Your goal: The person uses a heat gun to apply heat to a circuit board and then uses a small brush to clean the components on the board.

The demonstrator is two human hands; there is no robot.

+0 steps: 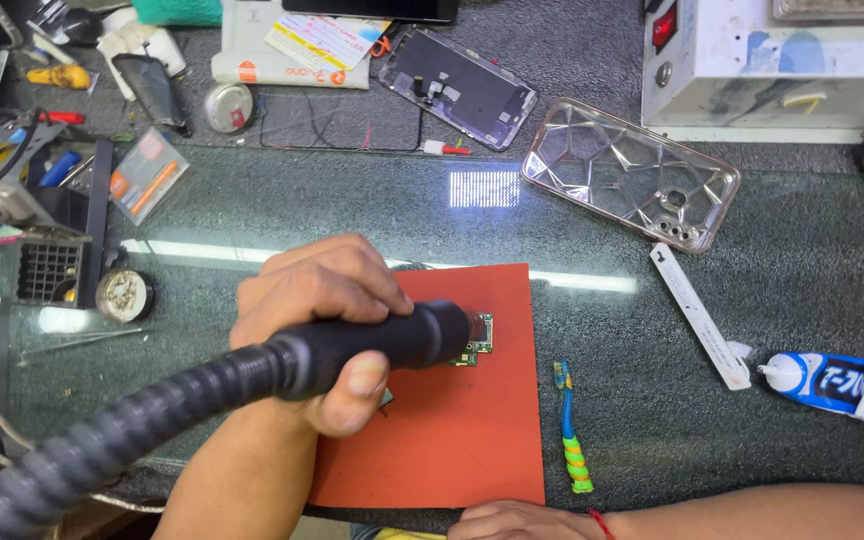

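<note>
A dark glass-topped table carries everything, with a white machine housing at its far right corner. In the middle lies an orange-red work mat, and across it reaches a black hot-air handpiece on a ribbed grey hose that runs off to the lower left. The left hand is closed around the handpiece, fingers over the top and thumb underneath. Its long axis runs from lower left to upper right, and the nozzle end sits right over a small green circuit board on the mat, just right of that hand. The right hand rests at the mat's near edge, mostly cut off, so I cannot tell its grip; it is farther from the board. A clear phone case, a blue-and-white glue tube and a green toothbrush lie to the right.
</note>
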